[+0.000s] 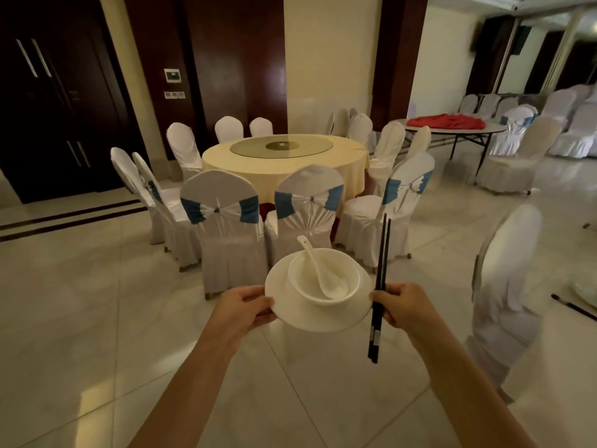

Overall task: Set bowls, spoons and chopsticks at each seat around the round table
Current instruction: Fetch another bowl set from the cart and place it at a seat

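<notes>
Both hands are out in front, carrying one place setting over the tiled floor (97,302). The left hand (240,307) has its grip on the left rim of a white plate (310,318) — thumb on top, fingers curled underneath. A white bowl (323,279) sits on the plate, and a white spoon (318,270) lies in the bowl, scoop down at the bottom and handle sticking up past the far rim.

The right hand (403,305) has its grip closed round a pair of dark chopsticks (379,286), held roughly upright just beside the plate's right edge, tips pointing up and away. It looks like the thumb is touching that rim too, but I can't tell for sure.

The round table (345,156) is well ahead, yellow cloth on it and a glass turntable (281,146) in the middle — white-covered chairs (226,227) with blue sashes ring it. Another covered chair (507,286) stands close on the right, and a second table (491,128) further back has red cloth (445,121) heaped on it.
</notes>
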